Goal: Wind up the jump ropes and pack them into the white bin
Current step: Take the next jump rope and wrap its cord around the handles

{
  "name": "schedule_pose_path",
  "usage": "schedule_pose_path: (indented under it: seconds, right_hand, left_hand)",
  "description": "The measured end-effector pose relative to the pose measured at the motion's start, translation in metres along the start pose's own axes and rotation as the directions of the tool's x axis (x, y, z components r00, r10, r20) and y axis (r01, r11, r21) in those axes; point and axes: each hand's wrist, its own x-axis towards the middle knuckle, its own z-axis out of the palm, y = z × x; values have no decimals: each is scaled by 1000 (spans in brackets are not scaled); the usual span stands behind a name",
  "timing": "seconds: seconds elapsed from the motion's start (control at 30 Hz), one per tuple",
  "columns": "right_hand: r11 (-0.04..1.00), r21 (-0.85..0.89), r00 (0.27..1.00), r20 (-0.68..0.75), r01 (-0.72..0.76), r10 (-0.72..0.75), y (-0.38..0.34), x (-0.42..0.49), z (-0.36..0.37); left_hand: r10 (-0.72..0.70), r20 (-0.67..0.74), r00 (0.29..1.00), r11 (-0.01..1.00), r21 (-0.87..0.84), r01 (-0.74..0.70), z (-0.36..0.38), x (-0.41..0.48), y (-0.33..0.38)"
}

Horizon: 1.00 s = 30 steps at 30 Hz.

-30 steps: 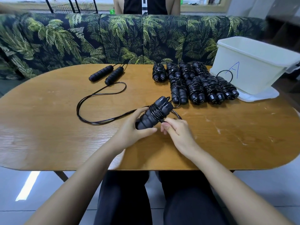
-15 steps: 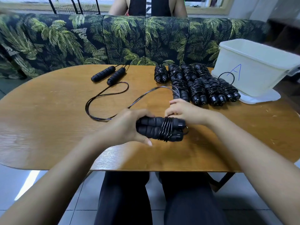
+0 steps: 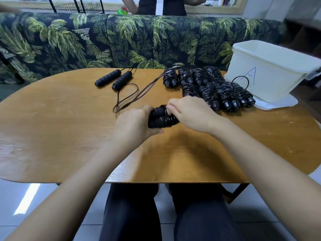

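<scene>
Jump rope (image 3: 160, 119) is being held over the counter (image 3: 60, 136): left hand (image 3: 133, 125) gripping its paired handles, right hand (image 3: 189, 113) pinching the wound cord; open wood is lying leftward.

On the surface (image 3: 52, 136), wound ropes (image 3: 208, 86) lie left of the bin (image 3: 271, 73); loose handles (image 3: 114, 80) sit further left; a sofa (image 3: 104, 40) stands behind

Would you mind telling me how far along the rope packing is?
Done: several wound bundles lie beside the bin. In hand: the left hand grips one rope's handles while the right hand pinches its cord. Left: another rope lies unwound, and all bundles need binning; the bin's inside is hidden.
</scene>
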Motion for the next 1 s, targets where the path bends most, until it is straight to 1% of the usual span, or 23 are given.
schedule_pose_path:
  seconds: [0.07,0.13,0.2,0.23,0.27,0.33,0.37,0.43,0.47,0.5,0.53,0.57,0.63,0.67,0.7,0.73,0.77,0.83,0.87,0.9,0.93,0.97,1.0]
  right_hand:
    - [993,112,996,-83,-30,39,-10,-13,8]
    - [968,252,989,-138,-19,56,-18,-29,18]
    - [925,377,989,-116,-46,96,-19,-41,29]
    - [886,456,986,-86,-87,141,-17,-46,33]
    - [833,538,981,-51,-130,186,-15,-50,36]
    - [732,656,972,14,-185,233,-11,-56,39]
    - [716,667,971,47,-204,233,-9,-57,40]
    - [755,620,976,99,-213,194,-7,-59,41]
    - [771,607,981,113,-192,156,-5,-59,42]
    - [764,622,985,126,-171,118,-4,-58,43]
    - [740,652,985,151,-163,84,-3,-57,44]
    - [710,684,981,186,-170,55,-2,-56,46]
    - [647,738,972,236,-192,19,0,-56,48]
    - [630,753,972,234,-190,14,0,-56,49]
    - [629,756,976,216,-178,16,-1,-57,49]
    - [658,736,981,191,-157,20,-1,-59,48]
    - [716,687,986,167,-127,16,-2,-61,45]
    - [835,545,988,154,-77,-9,2,-63,37]
    - [841,532,981,195,-92,-16,7,-63,31]
    - [788,599,963,266,-143,-28,15,-63,23]
    - [674,707,936,346,-213,-66,25,-62,17]
    - [524,804,908,400,-282,-124,37,-60,13]
    - [376,866,893,415,-329,-175,50,-58,12]
  left_hand:
    - [-80,-59,995,993,-93,75,0,5,-5]
    - [-147,-31,989,951,-280,132,-1,8,-10]
    - [-167,62,984,860,-480,176,-3,10,-9]
    - [-173,119,978,820,-532,210,-3,10,-6]
    - [-178,167,970,798,-552,242,-1,10,-5]
    - [-184,222,958,793,-543,278,5,10,-4]
    - [-190,235,953,798,-529,289,9,11,-5]
    - [-191,257,947,784,-541,305,16,11,-8]
    - [-173,271,947,760,-575,303,18,10,-10]
    - [-150,286,947,744,-598,298,19,9,-11]
    - [-114,289,950,764,-586,270,19,8,-12]
    - [-59,275,960,823,-531,203,18,7,-12]
    - [38,229,973,938,-344,44,12,4,-8]
    - [57,207,977,960,-282,4,8,4,-6]
    - [52,194,980,966,-260,1,6,4,-6]
    - [34,197,980,961,-276,22,6,5,-8]
    - [4,220,975,938,-338,72,7,6,-12]
    - [-43,305,951,833,-515,202,7,7,-20]
    - [-35,349,936,781,-576,243,7,7,-23]
    - [-9,395,919,741,-615,271,6,6,-26]
    - [26,436,900,709,-642,291,4,4,-27]
    - [62,465,883,677,-670,305,3,3,-28]
    - [92,480,872,648,-694,314,1,2,-27]
